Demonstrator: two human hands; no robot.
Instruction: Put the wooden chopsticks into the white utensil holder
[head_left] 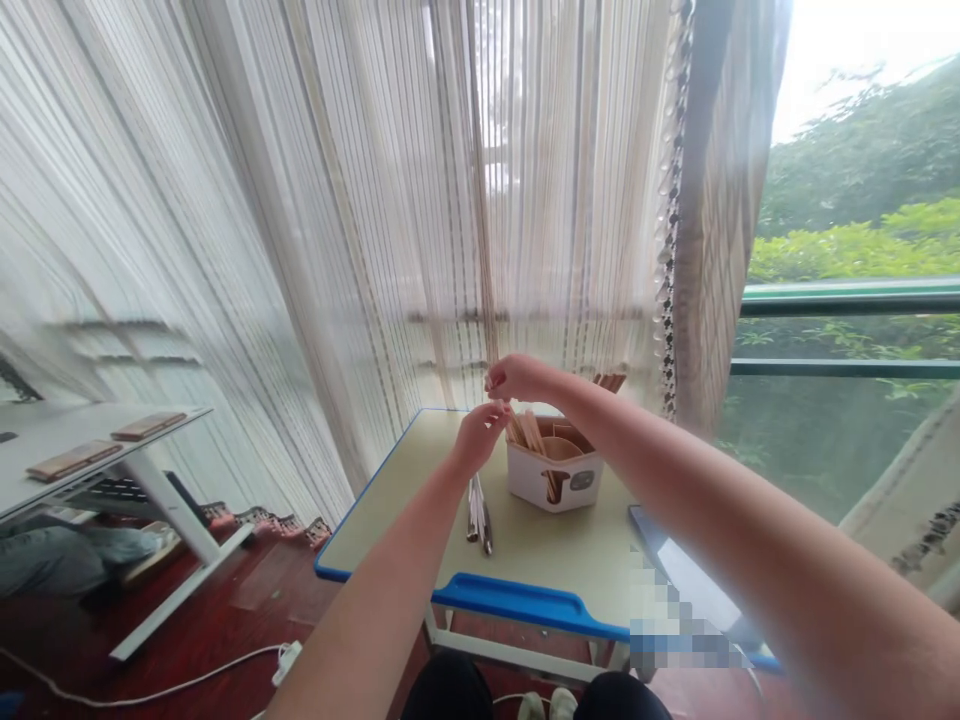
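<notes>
My left hand (482, 434) and my right hand (517, 378) are close together above the far part of a small desk (405, 500). The fingers of both are pinched, the right hand a little higher and farther away; what they hold is too small to make out. Just right of my left hand stands a white box (540, 482) with a brown inside, holding several light wooden sticks (531, 430) that lean up out of it. Shiny, slender metal utensils (480, 525) lie on the desk below my left hand, their far ends partly hidden.
Behind the desk hang long striped curtains (375, 250). A blue tray edge (510, 600) runs along the desk's front. At the right lies a flat pale object (697, 580), partly blurred. Another table (75, 430) with wooden pieces stands left, and a white cable (165, 690) crosses the floor.
</notes>
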